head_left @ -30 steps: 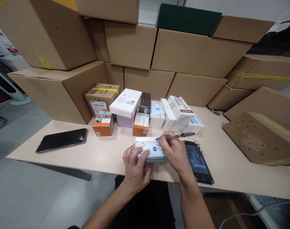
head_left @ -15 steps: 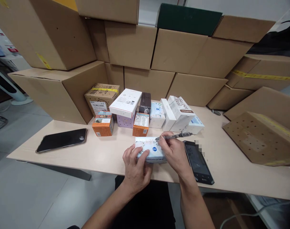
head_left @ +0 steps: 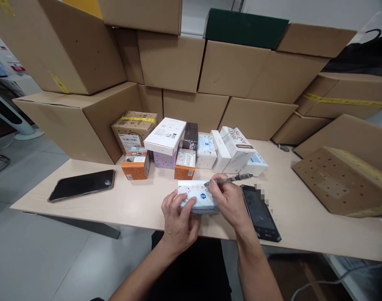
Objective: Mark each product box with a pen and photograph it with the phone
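Note:
A pale blue and white pack of tissues (head_left: 198, 195) with a blue badge lies at the table's front edge. My left hand (head_left: 180, 217) grips its left and near side, fingers curled over the top. In my right hand (head_left: 229, 202) a dark pen (head_left: 237, 178) is pinched, its tip touching the pack's upper face near the far edge. That hand's side rests against the pack's right end. Just right of it lies a black handheld device (head_left: 261, 213) with a screen.
A smartphone (head_left: 81, 185) lies at the left. Behind the pack stand orange boxes (head_left: 136, 167), a white box (head_left: 165, 136), another tissue pack (head_left: 206, 152) and a white "Super Meal" box (head_left: 237, 146). Large cartons (head_left: 172, 60) wall the back; a dotted carton (head_left: 335, 184) sits at the right.
Both hands, the pen and the tissue pack stay almost in place. The view has shifted very slightly.

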